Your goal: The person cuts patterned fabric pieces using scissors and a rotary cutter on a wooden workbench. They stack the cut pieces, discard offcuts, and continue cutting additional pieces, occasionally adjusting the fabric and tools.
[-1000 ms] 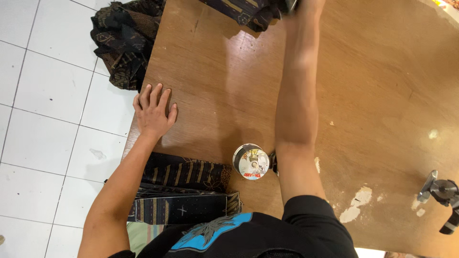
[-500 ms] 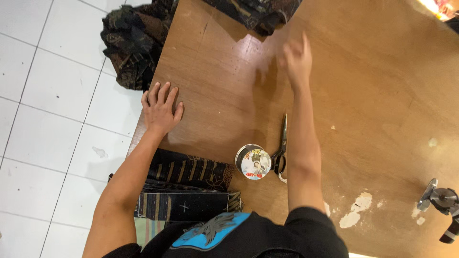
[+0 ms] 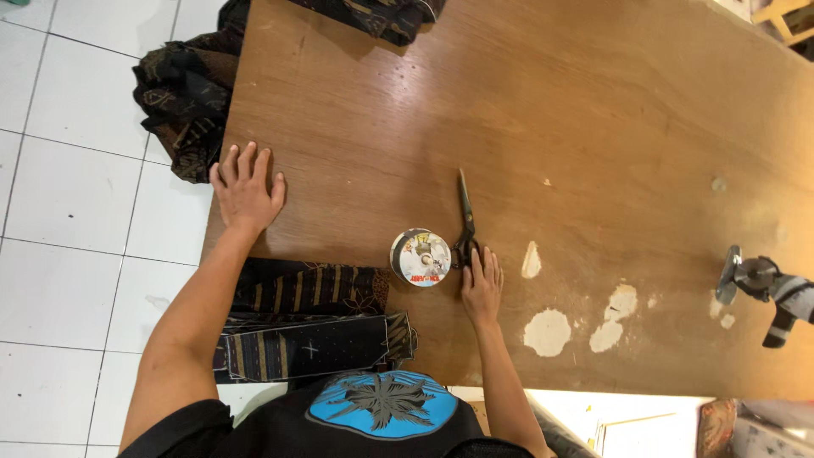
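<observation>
My left hand (image 3: 246,188) lies flat, fingers spread, on the left edge of the brown wooden table (image 3: 551,110). My right hand (image 3: 482,287) rests palm down near the table's front edge, its fingertips touching the black handles of a pair of scissors (image 3: 465,222) that lies shut with its blade pointing away from me. Just left of that hand stands a round roll with a printed top (image 3: 420,257). Neither hand grips anything.
Folded dark striped fabric (image 3: 309,322) lies at the front edge by my body. More dark patterned cloth hangs off the far left corner (image 3: 182,93) and sits at the far edge (image 3: 373,15). A metal tool (image 3: 759,284) lies at the right. White floor tiles spread out on the left.
My right arm has pulled back from the cloth at the far edge to the near edge, and the hand has come down at the scissors' handles. The left hand has stayed flat.
</observation>
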